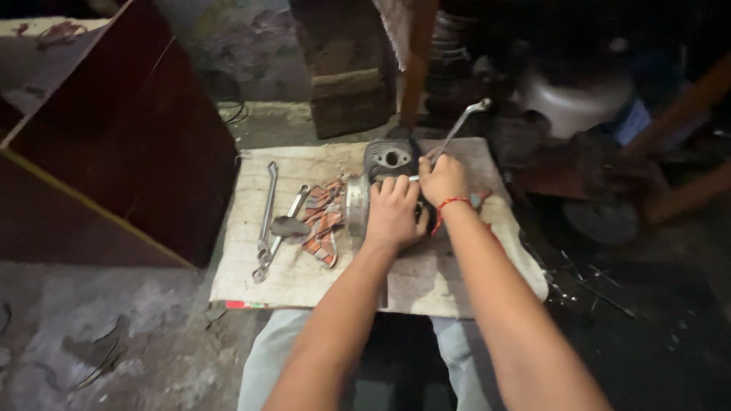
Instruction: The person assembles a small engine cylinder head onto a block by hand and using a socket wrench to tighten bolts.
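Note:
A dark finned engine cylinder (390,157) with a round silver end (355,205) lies on a dirty white board (304,274) in front of me. My left hand (394,211) rests on top of it, fingers curled over the body. My right hand (444,180), with a red thread at the wrist, grips the shaft of a long silver spanner (459,126) that angles up to the right from the cylinder.
On the board's left lie two long spanners (268,209), a small dark metal part (290,226) and a striped rag (326,217). A dark red wooden cabinet (122,144) stands at left. Another person's arms (685,152) and a white rounded casing (575,103) are at right.

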